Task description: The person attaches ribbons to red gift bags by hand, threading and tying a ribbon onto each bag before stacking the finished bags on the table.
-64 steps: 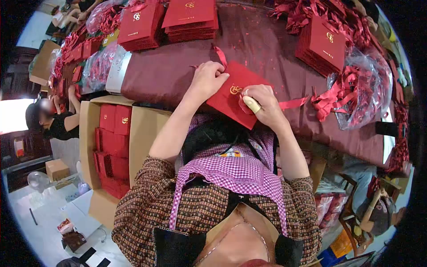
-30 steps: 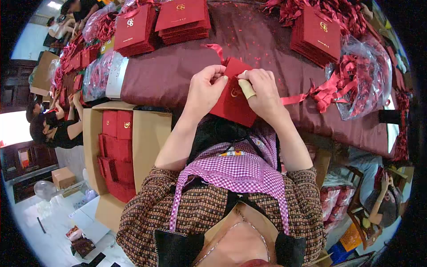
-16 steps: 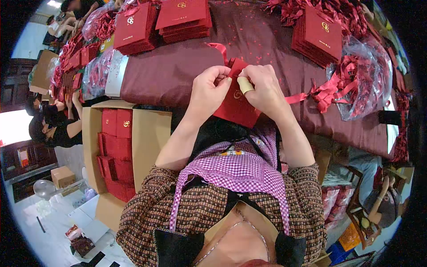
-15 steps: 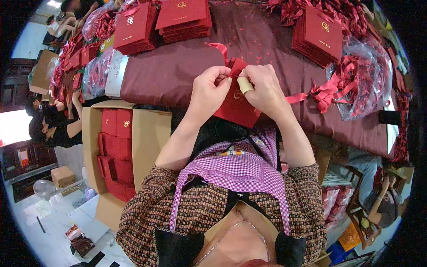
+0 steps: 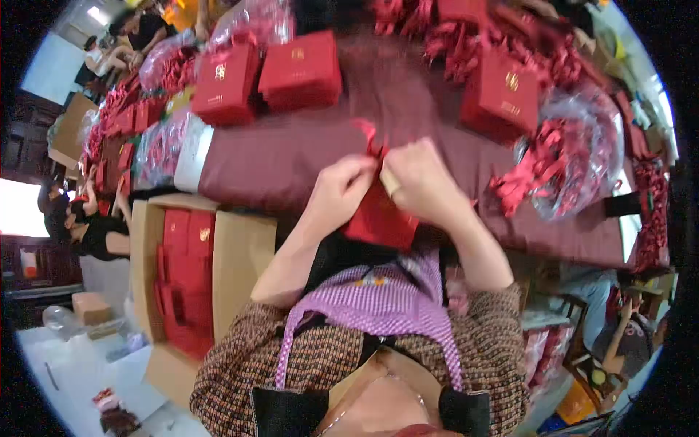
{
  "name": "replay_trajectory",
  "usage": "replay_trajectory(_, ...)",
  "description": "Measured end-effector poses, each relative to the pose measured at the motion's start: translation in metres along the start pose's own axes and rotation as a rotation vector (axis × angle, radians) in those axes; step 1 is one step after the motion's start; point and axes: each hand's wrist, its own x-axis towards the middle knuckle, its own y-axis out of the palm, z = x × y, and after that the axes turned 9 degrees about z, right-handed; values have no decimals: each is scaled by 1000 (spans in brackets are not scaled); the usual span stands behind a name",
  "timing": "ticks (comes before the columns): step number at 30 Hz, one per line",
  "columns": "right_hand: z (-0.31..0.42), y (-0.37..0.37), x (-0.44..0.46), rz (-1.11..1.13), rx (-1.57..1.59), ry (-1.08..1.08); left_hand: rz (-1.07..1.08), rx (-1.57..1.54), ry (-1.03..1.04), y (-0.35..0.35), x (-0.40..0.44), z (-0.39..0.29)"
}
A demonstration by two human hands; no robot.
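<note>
A small red paper gift bag (image 5: pixel 384 220) hangs tilted in front of my apron, between my two hands. My left hand (image 5: pixel 342 191) is closed in a pinch at the bag's upper left edge, on a red ribbon. From the top of the bag a loose end of that red ribbon (image 5: pixel 366 132) sticks up between the hands. My right hand (image 5: pixel 424 178) is closed in a fist at the upper right edge, also on the ribbon, with a pale yellow wrap (image 5: pixel 389 182) on one finger. The fingertips are blurred, and the ribbon between them is partly hidden.
Stacks of red bags (image 5: pixel 300 71) stand on the maroon-covered table (image 5: pixel 291 156). A clear plastic bag (image 5: pixel 582 164) of red ribbons lies to the right. An open carton (image 5: pixel 244 244) of red bags is at my left. Other people sit at both sides.
The view has tilted, so table, stacks and hands appear lower. Both hands keep their grip at the top of the bag; the right fist has turned slightly, and the long ribbon tail at right no longer shows plainly.
</note>
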Motion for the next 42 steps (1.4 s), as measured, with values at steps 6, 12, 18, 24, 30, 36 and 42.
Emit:
replay_trajectory(6,0,-7,-11,-12,193,-21,16,45,165,3,6,17)
replay_trajectory(12,-3,-21,-15,133,355,119,-18,116,175,8,8,8)
replay_trajectory(18,-17,-18,-12,-179,137,-158,43,196,254,13,9,7)
replay_trajectory(24,-24,-7,-15,-103,318,-197,-2,93,216,18,6,5)
replay_trajectory(30,-20,-16,-16,1,407,-199,76,29,123,8,5,6)
replay_trajectory(36,-19,-15,-18,49,331,-228,49,-59,48,11,0,11)
replay_trajectory(42,-16,-21,-25,91,305,-201,-236,-483,-158,-28,6,41)
